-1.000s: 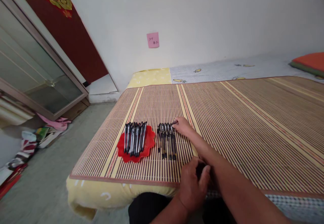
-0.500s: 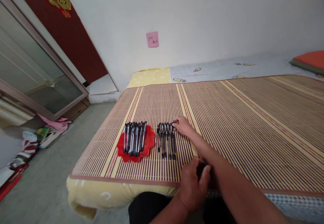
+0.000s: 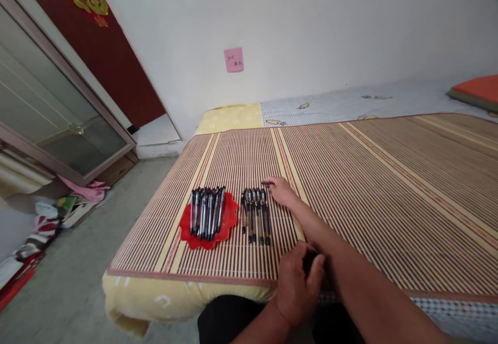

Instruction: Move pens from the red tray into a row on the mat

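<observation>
My right hand reaches over the mat, just beyond the far right end of a row of pens. Its thumb and fingers pinch a small dark piece that looks like a pen cap. The row has several clear-barrelled pens with black ends, lying side by side. To their left, a red scalloped plate bears a bunch of black pens. Nearer me, my left hand is loosely curled by the bed's edge beside my right forearm, thumb apart from the fingers; its palm is partly hidden, and I see nothing held.
A striped bamboo mat covers the bed, with yellow bedding along the front. An orange cushion lies at the far right. On the wall is a pink note. Assorted items lie on the floor at left.
My right hand has shifted slightly away from the pen at the row's right end, with the small dark piece at its fingertips. My left hand and the plate have stayed put.
</observation>
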